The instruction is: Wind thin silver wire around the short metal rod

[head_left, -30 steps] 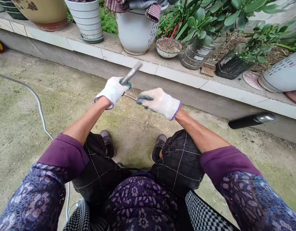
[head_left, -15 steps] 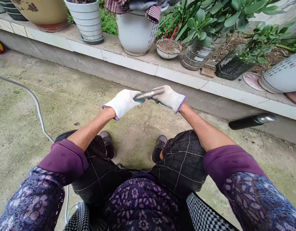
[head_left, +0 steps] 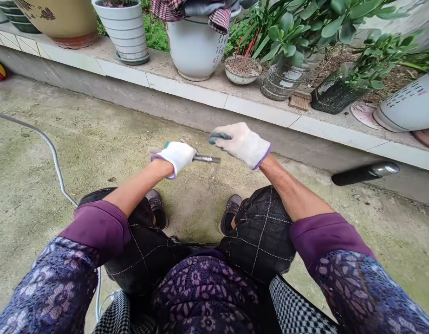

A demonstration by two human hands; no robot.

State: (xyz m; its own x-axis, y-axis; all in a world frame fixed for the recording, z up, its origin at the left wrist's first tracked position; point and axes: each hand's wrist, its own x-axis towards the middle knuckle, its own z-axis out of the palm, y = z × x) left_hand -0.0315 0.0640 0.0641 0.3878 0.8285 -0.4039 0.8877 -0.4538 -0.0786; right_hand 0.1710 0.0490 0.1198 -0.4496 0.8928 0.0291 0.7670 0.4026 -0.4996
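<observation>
My left hand (head_left: 179,155), in a white work glove with a purple cuff, is closed around a dark grey metal rod (head_left: 208,159). A shiny ridged band runs along the part of the rod that sticks out to the right of the fist. The rest of the rod is hidden by the glove, and a blurred shape shows at the fist's left side. My right hand (head_left: 240,141), gloved alike with teal fingertips, hovers to the upper right, apart from the rod. Its fingers point left, loosely bent and open, with nothing visible in them.
Beyond my hands runs a low tiled ledge (head_left: 186,93) with potted plants, an incense bowl (head_left: 243,69) and a small brush (head_left: 300,100). A black bottle-like cylinder (head_left: 365,174) is at right by the ledge. A grey hose (head_left: 54,153) curves along the concrete at left.
My right hand has let go of the rod's right end. My left hand has moved slightly down and left with the rod, turning it so its free end points right and slightly down.
</observation>
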